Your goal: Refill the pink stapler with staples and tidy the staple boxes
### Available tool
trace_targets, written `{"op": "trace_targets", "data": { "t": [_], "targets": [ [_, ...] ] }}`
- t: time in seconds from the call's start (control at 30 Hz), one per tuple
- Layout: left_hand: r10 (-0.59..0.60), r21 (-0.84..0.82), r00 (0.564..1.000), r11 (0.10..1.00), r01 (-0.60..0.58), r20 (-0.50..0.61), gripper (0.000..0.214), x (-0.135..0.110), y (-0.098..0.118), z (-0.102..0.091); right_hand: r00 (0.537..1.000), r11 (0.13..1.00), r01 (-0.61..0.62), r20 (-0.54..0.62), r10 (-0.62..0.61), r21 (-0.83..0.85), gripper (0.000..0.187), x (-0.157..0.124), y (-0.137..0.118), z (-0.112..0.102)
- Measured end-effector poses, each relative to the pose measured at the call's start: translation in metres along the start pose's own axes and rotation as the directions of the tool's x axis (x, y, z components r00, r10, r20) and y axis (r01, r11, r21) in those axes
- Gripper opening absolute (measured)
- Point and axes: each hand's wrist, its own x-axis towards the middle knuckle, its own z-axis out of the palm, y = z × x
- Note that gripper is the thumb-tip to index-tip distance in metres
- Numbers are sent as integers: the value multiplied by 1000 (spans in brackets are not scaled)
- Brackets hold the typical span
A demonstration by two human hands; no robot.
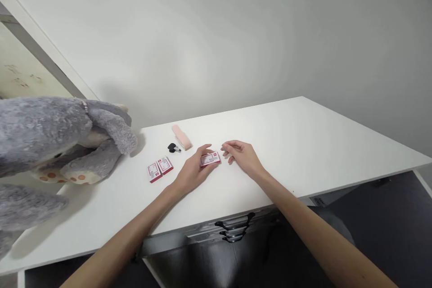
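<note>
My left hand [196,166] rests on the white table with thumb and fingers around a small red-and-white staple box [209,159], printed side up. Just right of that box, my right hand [241,155] is closed in a pinch above the tabletop. Between its thumb and forefinger shows a small grey piece [223,149] that looks like a strip of staples, too small to see clearly. Two more red-and-white staple boxes [159,169] lie side by side to the left. Beyond my left hand are a pink stapler [182,137] and a small black staple remover [173,147].
A large grey plush toy [60,135] takes up the left end of the white table [303,144]. Behind the table rises a pale wall [236,45]. Dark drawer handles [234,227] jut out below the front edge.
</note>
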Motion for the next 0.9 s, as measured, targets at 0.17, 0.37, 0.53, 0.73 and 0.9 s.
{"op": "trace_targets", "data": {
  "t": [0.17, 0.37, 0.53, 0.73, 0.9],
  "targets": [
    [-50, -178, 994, 984, 31, -102, 67, 22, 12, 17, 997, 1000, -10, -73, 13, 29, 42, -1, 0, 1],
    [-59, -206, 984, 978, 24, -168, 63, 26, 9, 11, 998, 997, -58, -26, 56, -58, 39, -9, -4, 5],
    [-116, -327, 979, 943, 57, -165, 66, 25, 11, 10, 998, 997, -54, -33, 52, -54, 36, -12, -9, 8],
    [-199, -494, 971, 862, 109, -133, 69, 25, 13, 9, 989, 990, -137, -43, 138, 18, 39, -14, -20, 10],
    [-191, -536, 981, 832, 141, -38, 54, 30, 9, 7, 992, 989, -126, -3, 126, 80, 37, -17, -25, 12]
  ]
}}
